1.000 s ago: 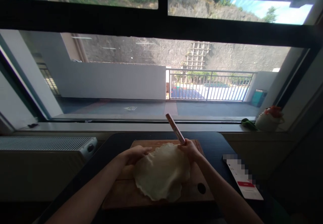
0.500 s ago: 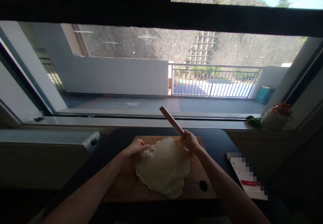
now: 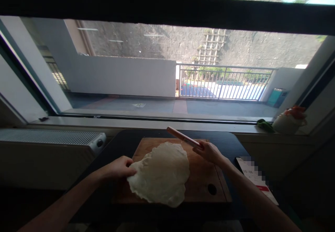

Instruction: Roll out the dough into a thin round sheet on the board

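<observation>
A wide, thin sheet of pale dough [image 3: 162,174] with an uneven edge lies on a wooden cutting board [image 3: 199,176]. Its lower edge reaches slightly past the board's near side. My left hand [image 3: 120,167] pinches the dough's left edge between thumb and fingers. In my right hand [image 3: 209,151] is a rolling pin [image 3: 183,137], gripped at one end. The pin slants up and to the left, over the far right part of the board, apart from the dough's middle.
The board rests on a dark table [image 3: 235,148]. A phone-like slab with a lit screen [image 3: 252,176] lies at the right. Behind are a windowsill [image 3: 146,125], a white pot [image 3: 286,122] and a green item [image 3: 264,124]. A radiator [image 3: 52,143] stands left.
My left hand has moved left and nearer, and the dough has shifted left with it. My right hand has moved right, and the rolling pin has tipped to a flatter slant.
</observation>
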Demonstrator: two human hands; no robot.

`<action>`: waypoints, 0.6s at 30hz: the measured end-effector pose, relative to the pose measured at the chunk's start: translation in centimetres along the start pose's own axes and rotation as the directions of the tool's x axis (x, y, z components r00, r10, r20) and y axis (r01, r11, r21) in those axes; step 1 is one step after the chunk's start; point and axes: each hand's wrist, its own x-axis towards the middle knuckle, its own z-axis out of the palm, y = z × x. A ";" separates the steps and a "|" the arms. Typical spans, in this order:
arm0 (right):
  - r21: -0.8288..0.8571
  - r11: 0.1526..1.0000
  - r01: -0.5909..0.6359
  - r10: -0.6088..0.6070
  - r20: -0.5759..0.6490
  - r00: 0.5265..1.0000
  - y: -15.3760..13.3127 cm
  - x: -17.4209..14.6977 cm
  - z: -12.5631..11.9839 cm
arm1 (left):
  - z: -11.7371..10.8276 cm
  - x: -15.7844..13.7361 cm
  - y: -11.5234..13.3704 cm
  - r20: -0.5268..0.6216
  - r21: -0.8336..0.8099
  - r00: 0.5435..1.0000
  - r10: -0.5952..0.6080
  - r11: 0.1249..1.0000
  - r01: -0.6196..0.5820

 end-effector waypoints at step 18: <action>-0.089 0.996 -0.003 -0.014 -0.186 0.983 -5.1 -0.3 4.1 | 9.2 7.8 8.0 -0.362 0.791 0.588 0.723 0.572 -0.217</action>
